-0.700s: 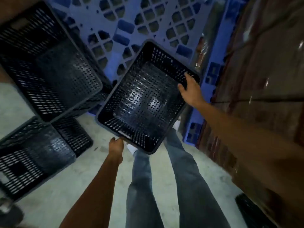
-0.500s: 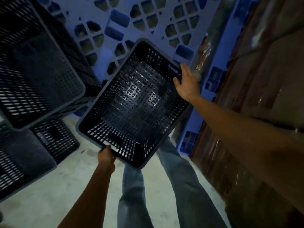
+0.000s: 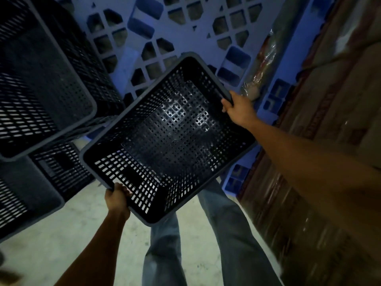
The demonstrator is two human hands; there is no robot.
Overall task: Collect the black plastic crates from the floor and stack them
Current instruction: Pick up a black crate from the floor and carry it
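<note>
- Both hands grip one black crate (image 3: 171,139) by opposite rims: the left hand (image 3: 116,198) is closed around the near-left rim at the lower edge, fingers curled over the lip, and the right hand (image 3: 239,108) is closed around the far-right rim, fingers wrapped over its edge.
- Held crate hangs in the air between the two hands, above the person's jeans-clad legs (image 3: 195,244) and the pale concrete floor (image 3: 51,234), tilted so its open top faces the camera.
- It is empty, rectangular, with a smooth rounded rim, walls pierced by rows of small slots and a perforated base; pale light shows through the base and the lower wall holes.
- To its left, just beside its rim, a stack of black crates (image 3: 41,85) of the same pattern stands with the top one open upward; whether they touch I cannot tell.
- Another black crate (image 3: 26,193) sits lower at the left on the floor.
- Behind lies a blue plastic pallet (image 3: 127,58).
</note>
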